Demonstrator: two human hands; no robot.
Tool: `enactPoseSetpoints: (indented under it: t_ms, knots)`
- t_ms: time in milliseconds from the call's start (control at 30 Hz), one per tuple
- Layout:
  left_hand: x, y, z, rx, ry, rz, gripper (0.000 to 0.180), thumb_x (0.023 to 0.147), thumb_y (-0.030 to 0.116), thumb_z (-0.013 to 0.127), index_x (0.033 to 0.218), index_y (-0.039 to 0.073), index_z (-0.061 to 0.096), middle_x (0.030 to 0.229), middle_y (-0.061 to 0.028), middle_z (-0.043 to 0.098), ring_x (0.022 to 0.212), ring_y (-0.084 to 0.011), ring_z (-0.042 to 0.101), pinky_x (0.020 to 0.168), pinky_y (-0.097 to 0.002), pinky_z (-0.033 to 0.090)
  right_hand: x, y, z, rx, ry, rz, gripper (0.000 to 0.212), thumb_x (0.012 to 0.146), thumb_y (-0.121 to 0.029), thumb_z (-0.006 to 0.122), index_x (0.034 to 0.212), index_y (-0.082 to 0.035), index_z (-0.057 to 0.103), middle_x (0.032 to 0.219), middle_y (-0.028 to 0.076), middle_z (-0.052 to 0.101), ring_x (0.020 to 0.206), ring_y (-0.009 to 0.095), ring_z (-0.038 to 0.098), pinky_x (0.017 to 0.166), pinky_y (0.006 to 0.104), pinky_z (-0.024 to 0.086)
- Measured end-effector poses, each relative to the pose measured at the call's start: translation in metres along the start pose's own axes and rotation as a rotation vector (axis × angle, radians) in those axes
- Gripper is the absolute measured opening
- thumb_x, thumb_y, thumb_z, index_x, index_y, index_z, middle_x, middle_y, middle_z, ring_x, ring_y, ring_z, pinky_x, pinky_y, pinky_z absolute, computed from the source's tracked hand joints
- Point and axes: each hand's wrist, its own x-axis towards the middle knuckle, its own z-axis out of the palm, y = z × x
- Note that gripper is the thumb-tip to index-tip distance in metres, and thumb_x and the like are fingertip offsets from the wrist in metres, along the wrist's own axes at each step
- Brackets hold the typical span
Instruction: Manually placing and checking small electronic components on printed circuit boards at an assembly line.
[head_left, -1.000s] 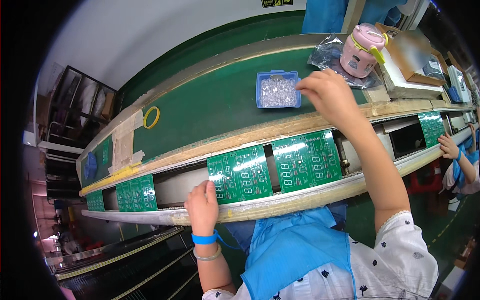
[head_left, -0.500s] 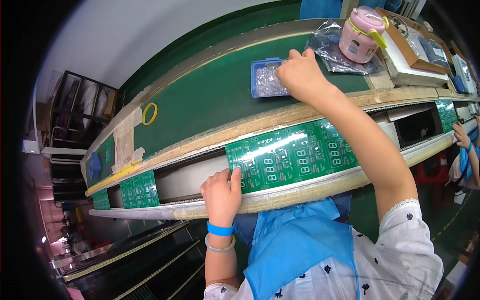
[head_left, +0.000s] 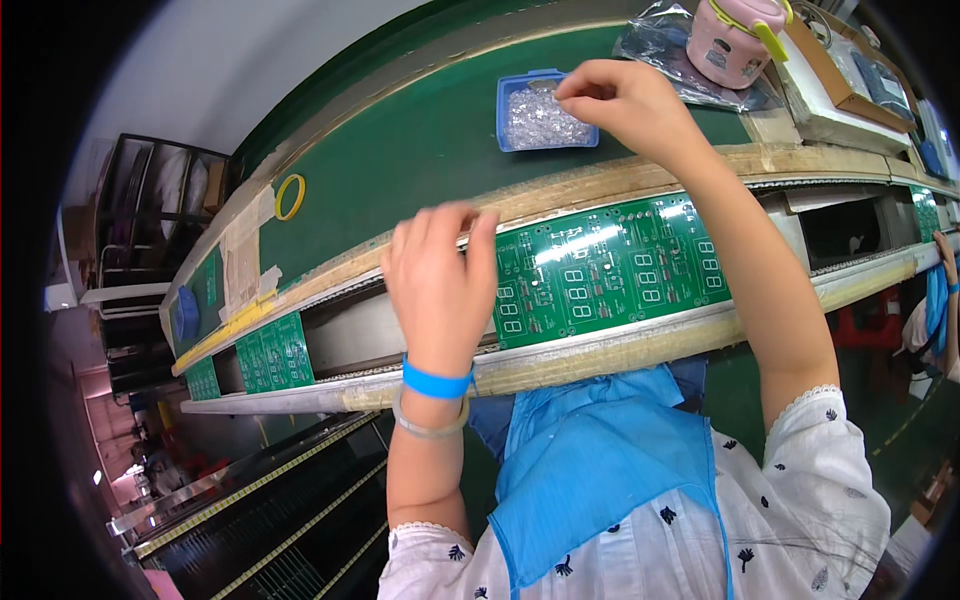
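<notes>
A long green circuit board (head_left: 620, 270) with several white digit displays lies on the conveyor rails in front of me. My left hand (head_left: 440, 285), wearing a blue wristband, hovers by the board's left end, its fingers stretched out and the thumb apart. Beyond the rail, a blue tray (head_left: 503, 120) holds many small clear parts (head_left: 545, 122). At the tray's right edge is my right hand (head_left: 625, 105), thumb and forefinger pinched together. Whatever may be between those fingertips is too small to make out.
Smaller green boards (head_left: 275, 355) sit farther left along the rails. A yellow tape roll (head_left: 290, 197) lies on the green bench. At the far right stand a pink container (head_left: 735, 45) on plastic bags and a cardboard box (head_left: 860, 95). Another person's hand (head_left: 945, 255) shows at the right rim.
My left hand has risen from the board's left end toward the far rail. My right hand has stayed near the tray's right side and its fingers now point left. The whole view has shifted slightly.
</notes>
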Motion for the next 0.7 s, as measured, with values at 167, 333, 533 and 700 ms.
enactPoseSetpoints:
  t_ms: [167, 333, 533, 700]
  knots:
    - [0.062, 0.004, 0.051, -0.054, -0.017, 0.175, 0.012, 0.088, 0.021, 0.068, 0.095, 0.013, 0.075, 0.090, -0.0066, 0.070, 0.088, -0.0300, 0.063, 0.077, -0.0417, 0.047, -0.023, 0.006, -0.005, 0.531, 0.042, 0.219, 0.019, 0.084, -0.015, 0.073, 0.099, -0.003, 0.075, 0.092, 0.003, 0.073, 0.085, 0.011, 0.066, 0.078, 0.0239, 0.051]
    - [0.092, 0.005, 0.102, 0.029, -0.112, 0.241, 0.013, 0.083, 0.023, 0.072, 0.093, 0.016, 0.078, 0.092, -0.0058, 0.071, 0.090, -0.0297, 0.064, 0.079, -0.0450, 0.046, -0.041, 0.010, -0.012, 0.840, 0.047, 0.375, 0.017, 0.091, -0.011, 0.069, 0.105, -0.003, 0.068, 0.103, 0.008, 0.073, 0.093, 0.010, 0.066, 0.076, 0.0220, 0.050]
    - [0.104, 0.004, 0.114, 0.075, -0.204, 0.234, 0.009, 0.078, 0.026, 0.076, 0.083, 0.019, 0.079, 0.087, -0.0044, 0.073, 0.090, -0.0282, 0.064, 0.081, -0.0462, 0.042, -0.057, 0.012, -0.008, 0.844, 0.097, 0.325, 0.019, 0.091, -0.012, 0.068, 0.106, -0.002, 0.067, 0.103, 0.009, 0.074, 0.092, 0.010, 0.067, 0.072, 0.0203, 0.046]
    - [0.107, 0.003, 0.115, 0.084, -0.177, 0.252, 0.016, 0.083, 0.032, 0.073, 0.092, 0.021, 0.080, 0.090, -0.0052, 0.072, 0.093, -0.0294, 0.065, 0.081, -0.0479, 0.044, -0.061, 0.010, 0.002, 0.818, 0.087, 0.283, 0.020, 0.091, -0.011, 0.066, 0.108, -0.002, 0.067, 0.099, 0.006, 0.072, 0.089, 0.009, 0.065, 0.073, 0.0201, 0.046]
